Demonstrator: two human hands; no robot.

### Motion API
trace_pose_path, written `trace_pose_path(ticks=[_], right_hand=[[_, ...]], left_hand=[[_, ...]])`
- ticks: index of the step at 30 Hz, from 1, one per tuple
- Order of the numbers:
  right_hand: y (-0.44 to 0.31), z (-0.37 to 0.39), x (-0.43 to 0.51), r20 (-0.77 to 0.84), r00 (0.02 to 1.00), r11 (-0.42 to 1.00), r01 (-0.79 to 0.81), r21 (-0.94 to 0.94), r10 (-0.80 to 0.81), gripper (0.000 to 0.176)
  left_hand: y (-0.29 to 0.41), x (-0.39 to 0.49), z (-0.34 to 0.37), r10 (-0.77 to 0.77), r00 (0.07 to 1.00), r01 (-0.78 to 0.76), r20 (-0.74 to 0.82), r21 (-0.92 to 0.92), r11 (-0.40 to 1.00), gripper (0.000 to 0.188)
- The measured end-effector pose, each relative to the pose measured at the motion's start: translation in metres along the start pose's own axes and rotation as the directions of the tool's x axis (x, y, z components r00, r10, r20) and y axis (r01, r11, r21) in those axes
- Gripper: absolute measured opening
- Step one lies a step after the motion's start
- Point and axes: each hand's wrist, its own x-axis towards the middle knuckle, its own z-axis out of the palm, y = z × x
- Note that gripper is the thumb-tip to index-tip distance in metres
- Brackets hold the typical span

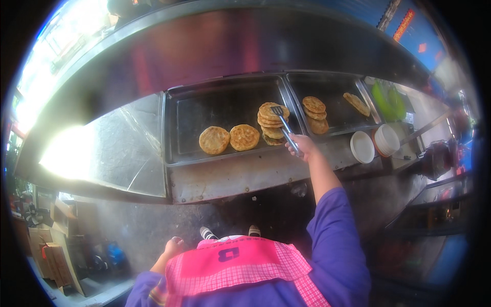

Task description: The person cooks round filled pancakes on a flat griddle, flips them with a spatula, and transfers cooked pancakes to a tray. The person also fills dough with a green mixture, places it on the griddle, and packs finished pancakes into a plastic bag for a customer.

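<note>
My right hand grips the handle of a slotted metal spatula. Its dark blade lies on the top of a stack of browned flatbreads at the right side of a large metal tray. Two round flatbreads lie side by side, left of the stack. In the smaller tray to the right are more piled flatbreads and one flatbread leaning at the far edge. My left hand hangs low beside the pink apron; its fingers are partly hidden, and whether it holds anything is unclear.
White round dishes and a stack of white bowls stand right of the trays. Behind them lies a green plastic bag. A metal hood spans above the trays. Cardboard boxes stand on the lower left.
</note>
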Motion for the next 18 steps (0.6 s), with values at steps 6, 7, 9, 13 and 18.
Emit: trace_pose_path(ticks=[6,7,9,13,18], right_hand=[[0.011,-0.017,-0.025,-0.013,1.0,0.999,0.023,-0.042,-0.023,0.024],[0.017,-0.023,-0.036,-0.025,0.999,0.995,0.03,-0.091,-0.032,0.024],[0.031,-0.039,-0.063,-0.003,1.0,0.99,0.028,-0.141,-0.029,0.022],[0.068,-0.055,-0.115,0.035,0.999,1.0,0.003,0.027,-0.004,0.021],[0.102,-0.049,-0.149,0.078,0.996,0.954,0.023,0.298,-0.049,0.022]], left_hand=[[0.014,-0.019,0.003,0.019,1.0,-0.016,-0.023,0.127,0.992,0.032],[0.014,-0.022,0.003,0.001,1.0,0.002,-0.03,0.102,0.995,0.032],[0.011,-0.026,0.004,-0.017,0.999,0.021,-0.048,0.072,0.997,0.033],[-0.003,-0.031,0.004,-0.038,0.994,0.043,-0.102,0.041,0.998,0.034],[-0.016,-0.031,0.0,-0.073,0.994,0.072,-0.078,-0.017,0.997,0.038]])
